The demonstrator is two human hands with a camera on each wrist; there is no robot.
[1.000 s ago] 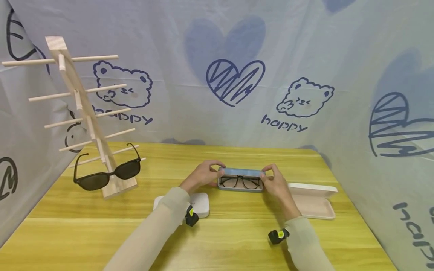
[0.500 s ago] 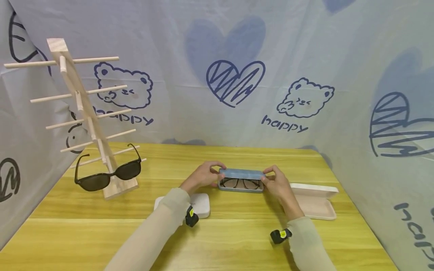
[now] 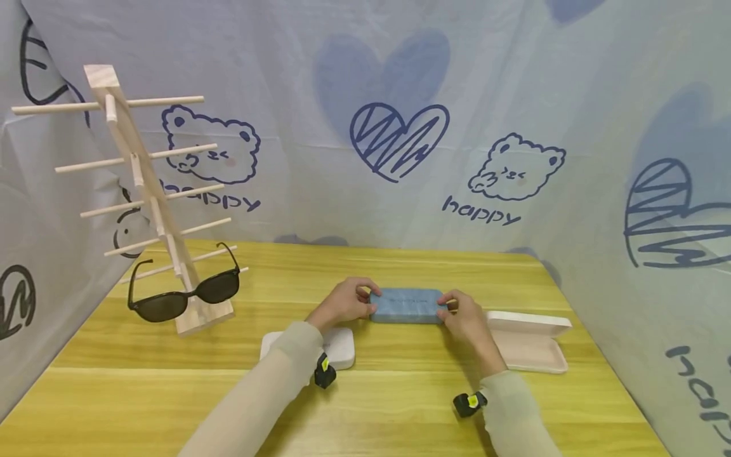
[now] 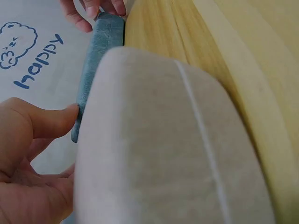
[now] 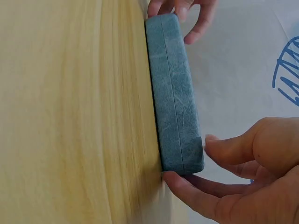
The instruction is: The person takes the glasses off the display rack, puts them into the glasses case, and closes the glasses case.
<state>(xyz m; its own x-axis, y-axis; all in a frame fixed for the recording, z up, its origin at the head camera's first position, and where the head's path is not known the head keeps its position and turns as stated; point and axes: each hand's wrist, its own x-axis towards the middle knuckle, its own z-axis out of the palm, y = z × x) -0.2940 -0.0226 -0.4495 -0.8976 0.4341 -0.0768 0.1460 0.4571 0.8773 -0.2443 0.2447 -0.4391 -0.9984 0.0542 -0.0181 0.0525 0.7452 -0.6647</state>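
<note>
A blue glasses case (image 3: pixel 407 306) lies closed on the wooden table in front of me, its long side towards me. My left hand (image 3: pixel 344 302) holds its left end, thumb on the near edge in the left wrist view. At the other end, my right hand (image 3: pixel 465 319) has its thumb and fingers around the corner. The right wrist view shows the case's long side (image 5: pixel 173 93) with the lid seam running flush along it. The eyeglasses inside are hidden under the lid.
A white case (image 3: pixel 341 348) lies partly under my left forearm. To the right, another white case (image 3: pixel 528 349) stands open with a pale pink lining. At left rises a wooden rack (image 3: pixel 151 197) with pegs, carrying black sunglasses (image 3: pixel 162 306). A printed cloth (image 3: pixel 320 209) hangs behind.
The blue case's lid has come down from partly raised to closed, covering the black-framed eyeglasses. Both hands have lowered slightly with it and stay at the two ends.
</note>
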